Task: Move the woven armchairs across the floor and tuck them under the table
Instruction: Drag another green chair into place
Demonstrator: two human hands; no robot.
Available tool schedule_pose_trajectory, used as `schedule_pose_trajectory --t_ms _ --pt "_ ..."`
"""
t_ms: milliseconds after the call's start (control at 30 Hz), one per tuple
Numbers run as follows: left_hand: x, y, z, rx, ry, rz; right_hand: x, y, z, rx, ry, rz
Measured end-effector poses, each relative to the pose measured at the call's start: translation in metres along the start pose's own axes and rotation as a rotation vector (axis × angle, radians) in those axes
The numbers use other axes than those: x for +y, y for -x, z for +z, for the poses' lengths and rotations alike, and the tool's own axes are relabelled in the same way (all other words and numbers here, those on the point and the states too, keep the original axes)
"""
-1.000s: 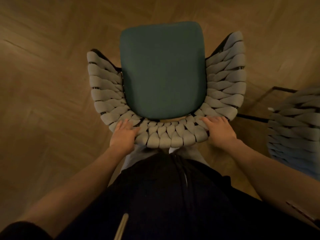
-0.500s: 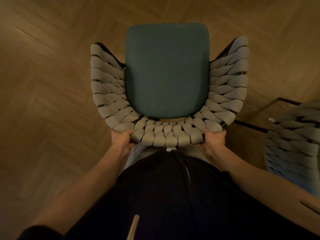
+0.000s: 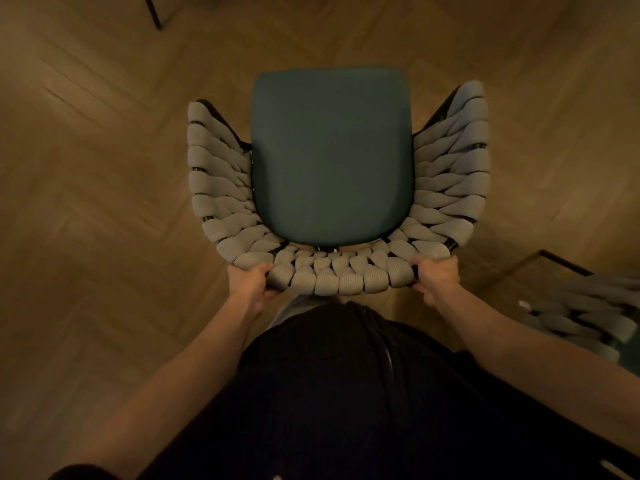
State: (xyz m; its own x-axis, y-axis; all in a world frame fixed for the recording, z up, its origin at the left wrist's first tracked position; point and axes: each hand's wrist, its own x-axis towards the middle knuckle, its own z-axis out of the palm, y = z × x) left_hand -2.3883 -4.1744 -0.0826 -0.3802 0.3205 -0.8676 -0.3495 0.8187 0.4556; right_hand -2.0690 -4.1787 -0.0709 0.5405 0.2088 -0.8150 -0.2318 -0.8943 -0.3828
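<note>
A woven armchair (image 3: pixel 332 161) with grey rope arms and a dark green seat cushion stands right in front of me, seen from above, its back toward my body. My left hand (image 3: pixel 251 280) grips the left end of the woven backrest rim. At the right end of the same rim, my right hand (image 3: pixel 437 278) is closed on the rope. A second woven armchair (image 3: pixel 585 313) shows partly at the right edge. No table top is in view.
Herringbone wood floor (image 3: pixel 104 202) spreads on all sides. A thin dark furniture leg (image 3: pixel 152 12) stands at the top left. My dark trousers fill the lower middle of the view.
Both hands went from resting on top of the backrest to gripping its rim from behind. The chair has slid a little forward and right, and a dark leg has come into view at top left.
</note>
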Motion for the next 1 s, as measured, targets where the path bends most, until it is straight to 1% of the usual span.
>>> schedule_pose_trajectory --t_ms 133,333,533,667,733,1000 --pt "0.041 -0.013 0.039 -0.007 0.046 -0.036 -0.063 -0.015 0.011 0.009 0.012 0.0" --pt "0.101 -0.034 0.088 -0.053 0.035 -0.037 -0.149 -0.035 0.027 0.028 0.004 -0.014" --pt "0.161 -0.048 0.142 -0.055 0.031 -0.038 -0.229 -0.057 0.041 -0.051 -0.049 -0.016" --pt "0.197 -0.062 0.184 -0.041 0.045 -0.042 -0.284 -0.079 0.051 -0.086 -0.067 -0.06" --pt "0.214 -0.069 0.206 -0.034 0.056 -0.033 -0.313 -0.092 0.056 -0.116 -0.062 -0.074" --pt "0.288 -0.085 0.297 0.004 0.116 -0.035 -0.434 -0.149 0.073 -0.151 -0.02 -0.105"
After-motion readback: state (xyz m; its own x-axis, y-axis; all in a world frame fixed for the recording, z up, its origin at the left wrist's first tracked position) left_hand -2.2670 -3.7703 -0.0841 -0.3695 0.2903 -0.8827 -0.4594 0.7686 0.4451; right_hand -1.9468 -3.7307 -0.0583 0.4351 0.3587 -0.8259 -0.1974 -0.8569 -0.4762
